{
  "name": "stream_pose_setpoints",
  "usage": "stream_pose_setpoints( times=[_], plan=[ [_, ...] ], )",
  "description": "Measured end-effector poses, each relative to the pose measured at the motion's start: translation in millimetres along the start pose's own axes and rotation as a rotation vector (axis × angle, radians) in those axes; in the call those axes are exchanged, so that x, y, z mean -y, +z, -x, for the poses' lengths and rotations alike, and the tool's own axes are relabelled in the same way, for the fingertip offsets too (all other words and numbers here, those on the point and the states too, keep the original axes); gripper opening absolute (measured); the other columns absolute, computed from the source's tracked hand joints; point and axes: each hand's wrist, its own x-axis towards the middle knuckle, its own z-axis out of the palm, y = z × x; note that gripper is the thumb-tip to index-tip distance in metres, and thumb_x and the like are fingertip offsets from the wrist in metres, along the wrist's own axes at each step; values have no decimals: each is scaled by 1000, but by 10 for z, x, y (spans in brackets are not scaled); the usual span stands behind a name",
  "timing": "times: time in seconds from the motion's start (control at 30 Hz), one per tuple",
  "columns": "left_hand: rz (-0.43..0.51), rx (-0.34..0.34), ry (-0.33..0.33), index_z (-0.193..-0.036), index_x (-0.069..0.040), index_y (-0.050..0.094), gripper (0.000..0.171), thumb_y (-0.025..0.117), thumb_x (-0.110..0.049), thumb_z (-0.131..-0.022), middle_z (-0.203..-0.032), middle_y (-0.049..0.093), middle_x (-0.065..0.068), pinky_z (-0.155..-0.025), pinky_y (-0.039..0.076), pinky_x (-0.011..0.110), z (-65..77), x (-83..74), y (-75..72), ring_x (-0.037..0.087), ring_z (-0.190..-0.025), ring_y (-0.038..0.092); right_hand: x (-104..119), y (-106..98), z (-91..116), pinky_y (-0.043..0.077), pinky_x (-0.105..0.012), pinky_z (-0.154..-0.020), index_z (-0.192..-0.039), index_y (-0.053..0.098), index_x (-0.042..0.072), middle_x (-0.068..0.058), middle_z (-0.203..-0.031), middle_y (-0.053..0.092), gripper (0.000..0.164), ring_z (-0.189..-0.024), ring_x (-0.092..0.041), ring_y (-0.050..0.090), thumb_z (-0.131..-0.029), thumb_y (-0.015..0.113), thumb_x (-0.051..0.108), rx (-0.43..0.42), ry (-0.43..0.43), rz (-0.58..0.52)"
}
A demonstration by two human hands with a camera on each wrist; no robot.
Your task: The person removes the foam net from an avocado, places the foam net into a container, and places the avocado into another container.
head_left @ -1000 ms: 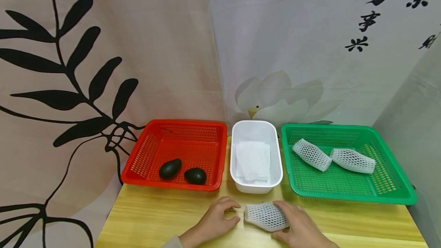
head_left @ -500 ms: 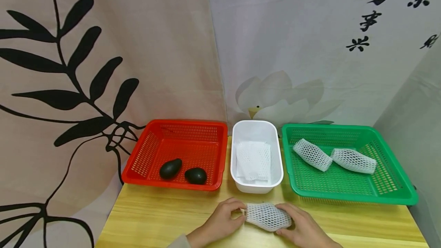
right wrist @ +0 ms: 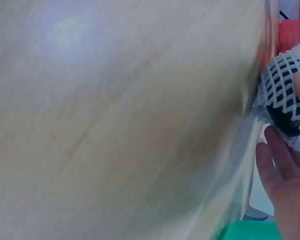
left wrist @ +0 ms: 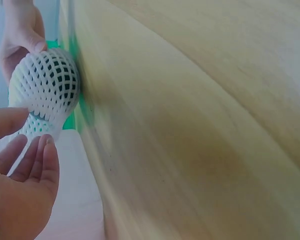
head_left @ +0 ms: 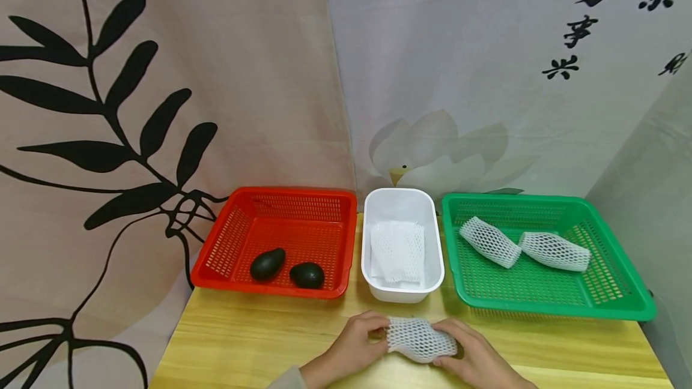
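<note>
A dark avocado in a white foam net sleeve [head_left: 420, 340] lies between both hands over the front of the table. My left hand [head_left: 357, 341] pinches the sleeve's left end between thumb and fingers. At the other end my right hand [head_left: 476, 350] holds the sleeve, thumb on the near side and fingers on the far side. Dark green avocado skin [right wrist: 286, 120] shows uncovered at the sleeve's right end in the right wrist view. In the left wrist view the sleeve [left wrist: 45, 82] bulges over the avocado and narrows toward my left fingers.
A red basket [head_left: 297, 239] at left holds two bare avocados [head_left: 267, 265]. Flat white net sleeves [head_left: 397, 252] lie in a white tub [head_left: 402, 296] in the middle. The green basket [head_left: 519, 299] at right holds two sleeved pieces [head_left: 555, 252]. A printed curtain hangs behind.
My left hand has moved right, from beside the sleeve to its left end, and now pinches it. The sleeve and my right hand have shifted slightly right.
</note>
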Motion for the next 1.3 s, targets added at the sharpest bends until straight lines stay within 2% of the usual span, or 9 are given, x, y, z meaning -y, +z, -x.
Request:
stream_pose_setpoints(
  times=[0.2, 0.33, 0.43, 0.67, 0.77, 0.9, 1.13, 1.2, 1.3],
  plan=[
    [3, 31, -13, -108, -5, 69, 37, 70, 5, -73, -104, 65, 1, -77, 53, 24, -34, -2, 34, 6, -94, 61, -9, 9, -2, 49, -26, -84, -121, 58, 26, 15, -117, 55, 49, -101, -5, 56, -76, 76, 38, -32, -45, 0],
    [-31, 63, -47, -112, -10, 69, 44, 71, 2, -70, -110, 64, -3, -88, 48, 24, -55, -21, 37, 6, -102, 59, -16, 13, 1, 46, -21, -86, -120, 59, 25, 13, -117, 56, 48, -102, -7, 56, -77, 76, 35, -45, -70, -16],
    [-37, 99, -62, -112, -12, 69, 46, 71, 2, -68, -111, 63, -5, -91, 46, 25, -70, -34, 36, 6, -104, 58, -14, 15, 4, 44, -17, -88, -119, 59, 24, 11, -116, 57, 46, -101, -8, 57, -77, 76, 33, -50, -84, -39],
    [-24, 171, -96, -105, -17, 68, 46, 72, 5, -65, -103, 62, -12, -87, 47, 20, -83, -15, 36, 0, -96, 57, 17, 29, -2, 47, -21, -86, -116, 60, 26, 13, -114, 57, 41, -100, -8, 58, -78, 76, 31, -47, -95, -68],
    [-10, 186, -103, -104, -19, 68, 45, 74, 4, -65, -101, 61, -12, -85, 47, 19, -78, 12, 58, 0, -94, 56, 25, 45, -4, 45, -17, -87, -114, 61, 26, 13, -113, 58, 40, -100, -8, 58, -77, 77, 28, -57, -113, -88],
    [-16, 210, -93, -109, -20, 66, 46, 76, 0, -68, -104, 60, -12, -85, 46, 18, -79, 41, 98, -1, -96, 56, 38, 67, -8, 40, -11, -90, -115, 63, 20, 5, -112, 60, 44, -101, -11, 58, -74, 79, 17, -86, -174, -140],
    [-49, 287, -105, -117, -20, 62, 46, 80, -18, -75, -109, 58, -13, -88, 44, 17, -113, 17, 127, -2, -101, 54, 54, 106, -8, 37, -9, -92, -114, 64, 13, -4, -111, 61, 47, -103, -15, 58, -71, 80, 6, -127, -248, -203],
    [-60, 310, -119, -118, -20, 61, 48, 81, -18, -74, -110, 57, -13, -90, 44, 19, -121, -5, 129, -3, -101, 53, 50, 116, -3, 37, -9, -93, -114, 65, 12, -5, -111, 61, 46, -103, -15, 58, -71, 80, 6, -132, -259, -212],
    [-74, 343, -163, -120, -20, 60, 53, 81, -11, -72, -110, 55, -14, -90, 44, 20, -130, -33, 134, -3, -101, 52, 46, 124, 3, 38, -10, -92, -113, 65, 12, -6, -111, 61, 46, -104, -15, 58, -70, 80, 4, -126, -256, -223]
  ],
)
